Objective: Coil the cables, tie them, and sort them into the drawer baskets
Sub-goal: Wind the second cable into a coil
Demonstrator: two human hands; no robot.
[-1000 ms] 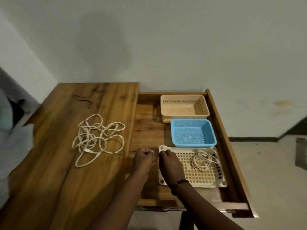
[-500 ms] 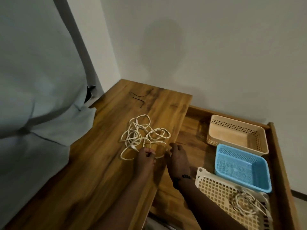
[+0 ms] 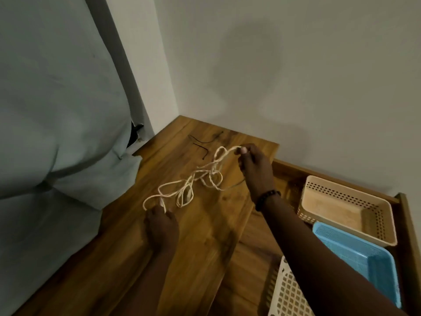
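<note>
A tangled white cable [image 3: 196, 181] lies stretched across the wooden tabletop [image 3: 205, 226]. My right hand [image 3: 252, 165] pinches one loop of it at the far end and holds it lifted. My left hand [image 3: 160, 222] presses down on the cable's near end, by a small white plug. In the open drawer at the right stand a beige basket [image 3: 346, 208], a blue basket [image 3: 364, 254] and a white lattice basket [image 3: 287, 295], the last partly hidden by my right forearm.
Thin black ties [image 3: 202, 142] lie on the tabletop beyond the cable. A pale grey cloth [image 3: 57, 133] hangs at the left and drapes over the table's left edge. A wall stands close behind the table and the drawer.
The view has swung left. Both hands left the white basket and went to the cable heap; the right hand has pulled a loop up and away, stretching the tangle out.
</note>
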